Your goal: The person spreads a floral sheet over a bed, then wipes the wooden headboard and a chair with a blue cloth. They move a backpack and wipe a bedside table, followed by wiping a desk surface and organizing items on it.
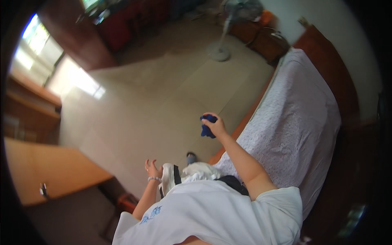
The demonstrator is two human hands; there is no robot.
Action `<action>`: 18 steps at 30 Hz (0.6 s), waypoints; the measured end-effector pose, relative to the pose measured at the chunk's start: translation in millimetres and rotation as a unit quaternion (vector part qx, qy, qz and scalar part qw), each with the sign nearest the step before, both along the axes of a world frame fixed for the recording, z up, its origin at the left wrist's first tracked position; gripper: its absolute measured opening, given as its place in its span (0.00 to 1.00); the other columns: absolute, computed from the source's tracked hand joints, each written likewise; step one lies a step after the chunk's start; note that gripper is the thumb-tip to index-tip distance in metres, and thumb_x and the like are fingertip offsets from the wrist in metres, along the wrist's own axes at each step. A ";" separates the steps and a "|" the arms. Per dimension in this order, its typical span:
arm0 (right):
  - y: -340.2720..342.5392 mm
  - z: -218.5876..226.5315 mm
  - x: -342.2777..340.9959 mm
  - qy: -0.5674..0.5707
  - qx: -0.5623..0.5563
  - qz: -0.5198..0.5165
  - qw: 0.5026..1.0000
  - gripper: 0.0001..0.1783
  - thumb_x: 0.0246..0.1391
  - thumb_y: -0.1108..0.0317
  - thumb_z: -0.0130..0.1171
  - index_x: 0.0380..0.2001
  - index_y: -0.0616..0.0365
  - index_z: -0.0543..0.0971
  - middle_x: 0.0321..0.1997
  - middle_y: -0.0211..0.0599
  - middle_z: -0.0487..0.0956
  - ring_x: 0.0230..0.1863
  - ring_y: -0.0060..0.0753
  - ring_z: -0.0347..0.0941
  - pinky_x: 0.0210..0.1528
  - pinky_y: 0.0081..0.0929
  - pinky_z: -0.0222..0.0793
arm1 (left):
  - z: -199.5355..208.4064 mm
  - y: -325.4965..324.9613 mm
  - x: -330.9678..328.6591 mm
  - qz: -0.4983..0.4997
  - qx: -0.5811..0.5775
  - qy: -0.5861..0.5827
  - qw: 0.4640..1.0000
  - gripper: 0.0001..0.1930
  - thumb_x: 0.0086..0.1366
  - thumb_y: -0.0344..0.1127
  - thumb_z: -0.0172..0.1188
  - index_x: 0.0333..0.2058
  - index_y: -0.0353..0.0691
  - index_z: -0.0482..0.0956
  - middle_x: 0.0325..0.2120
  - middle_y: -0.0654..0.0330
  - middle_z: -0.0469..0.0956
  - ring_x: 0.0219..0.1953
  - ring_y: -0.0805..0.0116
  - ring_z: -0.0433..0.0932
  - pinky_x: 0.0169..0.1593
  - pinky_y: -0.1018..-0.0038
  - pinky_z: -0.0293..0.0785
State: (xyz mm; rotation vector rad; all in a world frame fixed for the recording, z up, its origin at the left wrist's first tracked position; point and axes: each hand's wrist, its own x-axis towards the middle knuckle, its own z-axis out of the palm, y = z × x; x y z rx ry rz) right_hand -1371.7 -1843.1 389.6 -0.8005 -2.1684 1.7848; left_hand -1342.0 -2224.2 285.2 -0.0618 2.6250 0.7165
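Note:
My right hand [216, 125] is raised out in front of me, its fingers wrapped round a crumpled dark blue cloth [208, 126]. Part of the cloth hangs below the fingers; what kind of cloth it is does not show. My left hand [152, 169] is held low beside my left thigh, fingers apart and curved, with nothing in it. A beaded bracelet [154, 179] circles that wrist. White cloth with a dark band [177, 174] lies over my lap, close to the left hand.
A bed with a pale patterned sheet [286, 130] runs along my right. At left stands a wooden desk [57, 167]. Across the tiled floor [134, 106] are a standing fan [220, 51] and a wooden cabinet [261, 43]. An opened door [75, 34] stands at the far left.

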 end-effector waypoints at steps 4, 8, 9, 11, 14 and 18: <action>80.3 4.5 -4.1 0.015 -0.072 -0.106 0.992 0.14 0.45 0.68 0.67 0.37 0.57 0.80 0.34 0.32 0.79 0.33 0.24 0.76 0.36 0.23 0.73 | 22.7 89.3 -68.1 -0.074 0.026 0.028 0.996 0.27 0.49 0.39 0.65 0.49 0.43 0.72 0.61 0.44 0.53 0.63 0.42 0.52 0.64 0.56 0.56; 136.2 25.4 -28.0 0.053 -0.110 -0.171 0.978 0.13 0.46 0.69 0.66 0.37 0.58 0.79 0.35 0.32 0.79 0.36 0.25 0.75 0.38 0.24 0.73 | 19.2 163.8 -151.7 -0.143 0.036 0.038 0.988 0.25 0.49 0.39 0.65 0.48 0.44 0.73 0.60 0.44 0.55 0.62 0.43 0.55 0.63 0.56 0.56; 156.7 18.6 -34.1 0.066 -0.078 -0.179 0.978 0.14 0.46 0.69 0.66 0.37 0.59 0.79 0.35 0.33 0.79 0.36 0.25 0.75 0.38 0.24 0.73 | 14.2 183.5 -171.3 -0.160 0.033 0.041 0.986 0.24 0.49 0.39 0.65 0.48 0.44 0.74 0.60 0.44 0.55 0.62 0.43 0.56 0.63 0.56 0.56; 200.6 11.9 -41.2 0.092 -0.049 -0.196 0.975 0.14 0.46 0.68 0.67 0.38 0.59 0.79 0.37 0.33 0.79 0.36 0.25 0.75 0.38 0.25 0.73 | 11.3 234.1 -208.3 -0.192 0.038 0.013 0.981 0.24 0.49 0.40 0.65 0.48 0.45 0.74 0.60 0.44 0.56 0.62 0.43 0.57 0.63 0.56 0.57; 260.3 14.5 -40.6 0.070 -0.092 -0.289 0.950 0.15 0.46 0.69 0.67 0.39 0.61 0.78 0.37 0.33 0.79 0.36 0.25 0.75 0.39 0.24 0.73 | 8.4 309.9 -263.4 -0.261 0.039 -0.004 0.964 0.24 0.50 0.40 0.65 0.47 0.48 0.75 0.59 0.45 0.57 0.60 0.43 0.59 0.62 0.56 0.59; 322.8 22.7 -24.9 0.105 -0.098 -0.407 0.902 0.13 0.48 0.69 0.66 0.38 0.59 0.78 0.37 0.35 0.79 0.36 0.26 0.76 0.38 0.24 0.74 | 33.3 427.1 -316.4 -0.391 0.055 -0.023 0.918 0.20 0.52 0.40 0.64 0.46 0.48 0.76 0.55 0.46 0.63 0.58 0.45 0.62 0.61 0.57 0.61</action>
